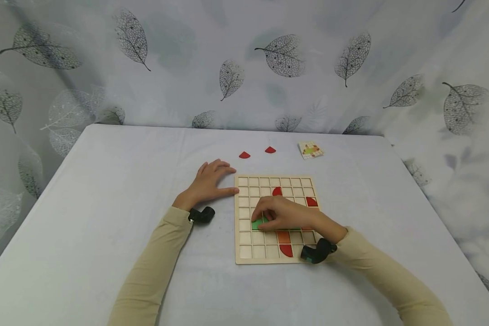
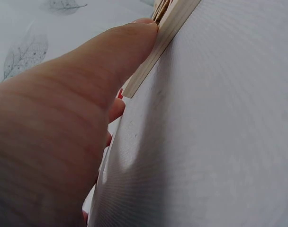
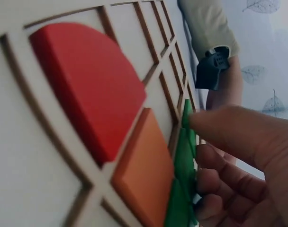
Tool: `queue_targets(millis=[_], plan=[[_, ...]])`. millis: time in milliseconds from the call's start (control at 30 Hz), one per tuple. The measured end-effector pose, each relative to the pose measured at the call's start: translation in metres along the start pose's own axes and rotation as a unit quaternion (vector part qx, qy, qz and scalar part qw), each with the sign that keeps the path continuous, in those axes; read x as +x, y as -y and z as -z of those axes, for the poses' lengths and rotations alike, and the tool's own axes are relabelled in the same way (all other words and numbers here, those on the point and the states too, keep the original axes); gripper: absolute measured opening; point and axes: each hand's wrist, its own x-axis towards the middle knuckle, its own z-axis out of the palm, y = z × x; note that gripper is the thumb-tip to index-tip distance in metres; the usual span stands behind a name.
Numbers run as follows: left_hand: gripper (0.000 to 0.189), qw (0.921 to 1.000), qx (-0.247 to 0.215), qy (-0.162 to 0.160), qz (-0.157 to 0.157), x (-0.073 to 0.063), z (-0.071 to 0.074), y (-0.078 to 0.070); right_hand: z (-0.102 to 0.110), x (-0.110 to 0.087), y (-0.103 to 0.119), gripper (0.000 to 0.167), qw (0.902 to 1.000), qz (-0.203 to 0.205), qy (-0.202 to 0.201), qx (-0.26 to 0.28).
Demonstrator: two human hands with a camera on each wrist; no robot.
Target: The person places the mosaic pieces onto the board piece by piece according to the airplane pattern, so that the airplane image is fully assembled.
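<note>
A wooden grid board (image 1: 244,251) lies on the white table. My right hand (image 1: 284,213) reaches over it, thumb and fingertips pinching a green piece (image 1: 257,224) at the left of a row; more green pieces (image 3: 184,158) show in the right wrist view. That hand partly hides the row. An orange square (image 1: 283,237) and a red quarter-round piece (image 1: 286,250) sit in cells below it. Two other red pieces, one near the top (image 1: 277,191) and one at the right (image 1: 311,202), are in cells too. My left hand (image 1: 208,183) rests spread, thumb against the board's left edge.
Beyond the board lie two loose red quarter-round pieces, a left one (image 1: 244,155) and a right one (image 1: 270,150). A small pattern card (image 1: 311,150) is to their right. Leaf-printed cloth (image 1: 179,86) hangs behind the table's far edge.
</note>
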Motion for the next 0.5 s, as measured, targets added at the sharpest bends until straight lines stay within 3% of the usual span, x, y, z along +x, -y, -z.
queue_targets(millis=[200,500], plan=[[0.063,1.0,0.001,-0.001,-0.001,0.0007,-0.0004,0.0007,-0.0004,0.002,-0.0017,0.011,0.9999,0.0,-0.012,0.011],[0.063,1.0,0.0,0.0,0.002,-0.0004,0.0,0.0009,0.0054,0.0027,-0.0046,0.01,0.9986,0.037,-0.011,0.035]])
